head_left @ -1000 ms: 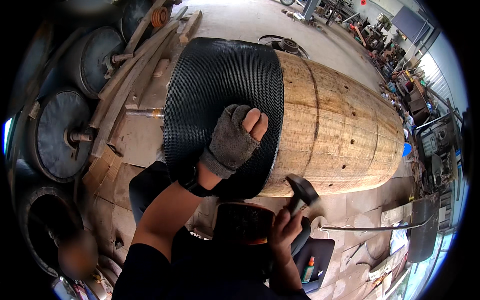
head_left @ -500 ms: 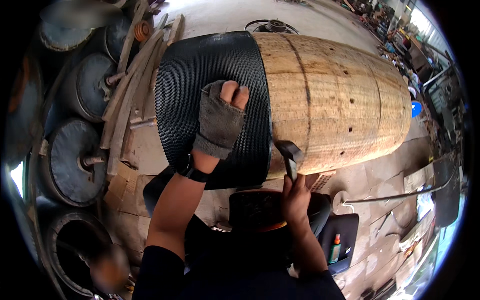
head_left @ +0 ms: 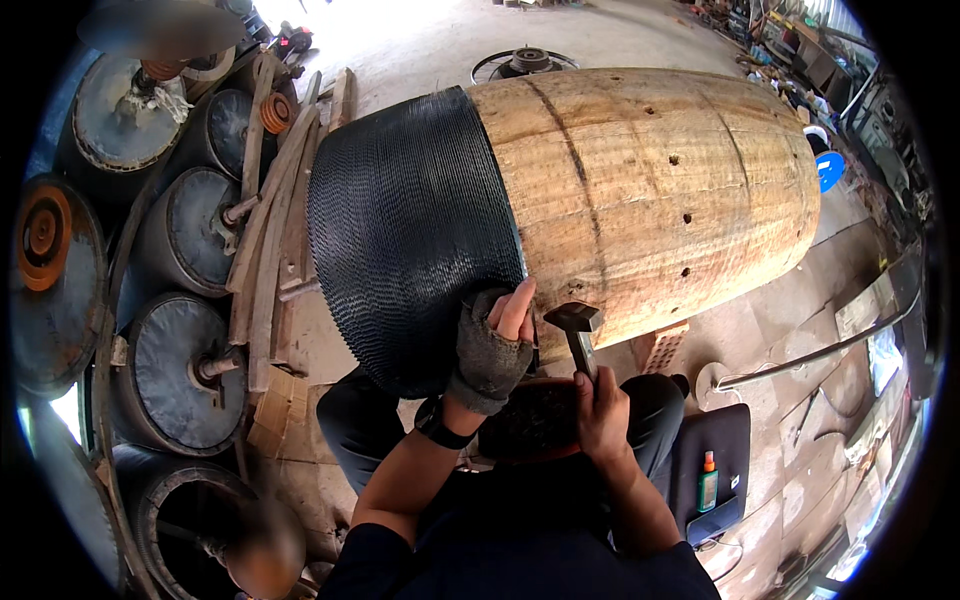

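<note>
A large wooden drum (head_left: 640, 170) lies on its side before me. Rows of black toothed metal strip (head_left: 400, 220) wrap its left part. My left hand (head_left: 495, 345), in a grey fingerless glove, is at the lower right edge of the strip rows, beside the bare wood. Its fingers are curled together, and whatever they may hold is hidden. My right hand (head_left: 602, 415) grips the handle of a hammer (head_left: 576, 322). The hammer head is upright at the drum's near side, just right of my left hand. A dark round container (head_left: 540, 425) stands between my knees.
Several metal-ended drums (head_left: 185, 370) and long wooden planks (head_left: 265, 250) stand at the left. A perforated brick (head_left: 660, 348) is under the drum's near side. At the right, a dark seat (head_left: 725, 450) bears a green bottle (head_left: 708, 485). A wheel (head_left: 530, 62) lies beyond the drum.
My left hand has moved from the middle of the black strip rows to their lower right edge, near the hammer. My right hand still holds the hammer. The view has shifted.
</note>
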Action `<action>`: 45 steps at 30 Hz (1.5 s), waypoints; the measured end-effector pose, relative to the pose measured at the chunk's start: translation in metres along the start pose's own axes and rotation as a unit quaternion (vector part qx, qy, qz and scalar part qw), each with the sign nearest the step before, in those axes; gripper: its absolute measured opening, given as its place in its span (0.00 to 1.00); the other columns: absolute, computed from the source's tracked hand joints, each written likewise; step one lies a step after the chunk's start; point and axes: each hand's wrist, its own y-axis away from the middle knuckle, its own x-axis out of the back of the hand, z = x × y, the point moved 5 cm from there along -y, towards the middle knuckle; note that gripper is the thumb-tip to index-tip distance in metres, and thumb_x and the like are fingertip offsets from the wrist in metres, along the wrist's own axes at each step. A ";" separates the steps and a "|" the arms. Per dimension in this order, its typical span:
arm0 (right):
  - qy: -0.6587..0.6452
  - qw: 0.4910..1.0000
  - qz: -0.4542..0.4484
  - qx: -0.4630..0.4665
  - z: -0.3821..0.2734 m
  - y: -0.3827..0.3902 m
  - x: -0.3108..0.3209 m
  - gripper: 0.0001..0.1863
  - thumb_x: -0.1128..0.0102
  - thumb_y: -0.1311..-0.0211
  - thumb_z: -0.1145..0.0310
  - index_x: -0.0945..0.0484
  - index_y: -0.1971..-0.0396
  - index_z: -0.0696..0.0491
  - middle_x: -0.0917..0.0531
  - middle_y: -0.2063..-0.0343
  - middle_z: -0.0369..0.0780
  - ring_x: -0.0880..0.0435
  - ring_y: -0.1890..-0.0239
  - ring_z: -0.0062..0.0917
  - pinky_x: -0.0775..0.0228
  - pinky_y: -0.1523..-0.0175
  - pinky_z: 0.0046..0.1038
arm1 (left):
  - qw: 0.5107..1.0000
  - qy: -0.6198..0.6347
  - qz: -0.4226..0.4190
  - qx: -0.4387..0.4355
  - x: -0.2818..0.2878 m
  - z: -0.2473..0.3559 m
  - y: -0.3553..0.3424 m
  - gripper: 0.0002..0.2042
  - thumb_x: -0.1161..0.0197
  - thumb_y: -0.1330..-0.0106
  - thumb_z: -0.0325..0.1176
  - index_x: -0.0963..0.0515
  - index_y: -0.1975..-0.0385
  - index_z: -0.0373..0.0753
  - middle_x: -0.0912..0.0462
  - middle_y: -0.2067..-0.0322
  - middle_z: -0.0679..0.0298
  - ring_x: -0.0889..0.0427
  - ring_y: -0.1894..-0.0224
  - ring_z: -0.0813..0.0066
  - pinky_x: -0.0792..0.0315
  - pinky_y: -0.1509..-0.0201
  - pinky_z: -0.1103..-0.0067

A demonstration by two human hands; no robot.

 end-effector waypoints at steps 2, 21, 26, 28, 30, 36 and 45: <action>-0.012 1.000 -0.004 -0.019 -0.004 -0.003 0.003 0.12 0.46 0.26 0.65 0.30 0.67 0.58 0.23 0.79 0.54 0.22 0.75 0.55 0.33 0.73 0.42 | 1.000 0.007 -0.027 0.007 0.004 0.001 -0.005 0.29 0.41 0.41 0.18 0.30 0.35 0.41 0.22 0.70 0.64 0.23 0.69 0.67 0.28 0.59 0.68; -0.044 0.997 -0.014 0.058 -0.018 -0.011 0.004 0.09 0.48 0.26 0.67 0.30 0.59 0.59 0.24 0.80 0.51 0.22 0.79 0.51 0.32 0.74 0.41 | 0.996 0.003 -0.036 0.085 -0.010 0.007 -0.016 0.39 0.35 0.46 0.22 0.42 0.30 0.35 0.25 0.73 0.61 0.22 0.73 0.71 0.27 0.69 0.72; -0.015 0.996 -0.002 0.092 -0.032 -0.009 0.014 0.08 0.45 0.29 0.70 0.30 0.60 0.59 0.21 0.79 0.52 0.19 0.77 0.52 0.30 0.75 0.46 | 0.992 -0.013 -0.046 0.115 -0.022 -0.003 -0.003 0.40 0.36 0.46 0.20 0.43 0.29 0.34 0.25 0.73 0.61 0.23 0.75 0.72 0.27 0.72 0.72; 0.033 0.997 -0.033 0.068 -0.025 -0.011 0.006 0.09 0.46 0.29 0.69 0.30 0.59 0.60 0.21 0.79 0.52 0.19 0.78 0.51 0.29 0.75 0.45 | 0.992 0.001 -0.038 0.120 -0.021 -0.004 -0.005 0.41 0.36 0.46 0.19 0.44 0.29 0.34 0.25 0.73 0.60 0.24 0.76 0.72 0.28 0.73 0.73; -0.006 0.997 -0.011 0.080 -0.024 -0.008 0.011 0.08 0.46 0.29 0.69 0.30 0.60 0.59 0.21 0.79 0.53 0.20 0.77 0.53 0.29 0.74 0.46 | 0.997 -0.041 -0.012 0.071 -0.014 0.005 -0.012 0.40 0.37 0.45 0.19 0.44 0.29 0.33 0.25 0.73 0.60 0.24 0.76 0.70 0.27 0.73 0.73; 0.035 0.997 -0.025 0.072 -0.019 -0.012 -0.001 0.08 0.46 0.29 0.69 0.30 0.58 0.58 0.21 0.80 0.53 0.20 0.78 0.53 0.30 0.75 0.46 | 0.993 -0.056 -0.032 0.094 -0.009 0.010 -0.011 0.41 0.34 0.45 0.22 0.45 0.30 0.29 0.22 0.68 0.57 0.22 0.67 0.59 0.27 0.62 0.64; 0.011 0.992 0.003 0.124 -0.030 -0.007 0.013 0.09 0.45 0.32 0.72 0.29 0.59 0.60 0.21 0.79 0.51 0.20 0.77 0.54 0.30 0.73 0.46 | 0.982 -0.040 -0.172 0.060 -0.008 0.043 0.094 0.25 0.33 0.42 0.34 0.25 0.44 0.32 0.20 0.56 0.53 0.20 0.54 0.55 0.25 0.52 0.64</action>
